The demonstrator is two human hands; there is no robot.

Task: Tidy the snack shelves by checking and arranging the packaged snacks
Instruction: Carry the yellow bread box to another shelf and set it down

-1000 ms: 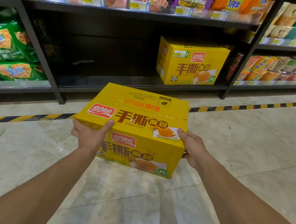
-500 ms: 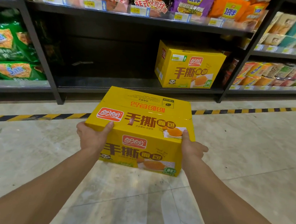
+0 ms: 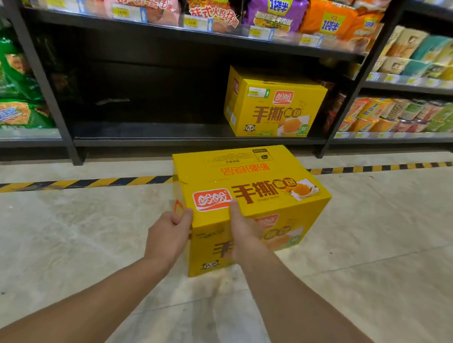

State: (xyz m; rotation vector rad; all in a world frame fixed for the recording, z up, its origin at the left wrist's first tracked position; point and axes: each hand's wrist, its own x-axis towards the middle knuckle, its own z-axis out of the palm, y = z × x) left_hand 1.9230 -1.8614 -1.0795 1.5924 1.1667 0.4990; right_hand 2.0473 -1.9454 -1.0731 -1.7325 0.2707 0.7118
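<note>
A yellow carton of hand-torn bread is low in front of the shelf, turned so one corner points at me. Whether it touches the floor I cannot tell. My left hand grips its left face at the near corner, fingertips curled at the top edge. My right hand lies against the front face with the thumb hooked over the top edge. A second identical carton stands on the right end of the bottom shelf.
The black bottom shelf is bare to the left of the shelved carton. Noodle packs line the shelf above, green bags fill the left bay, cup snacks the right. A yellow-black floor stripe runs along the shelf base.
The carton has swung right and dropped lower, rotating a corner toward me. My right hand shifted from the carton's right side to its front face; my left hand moved to the near corner.
</note>
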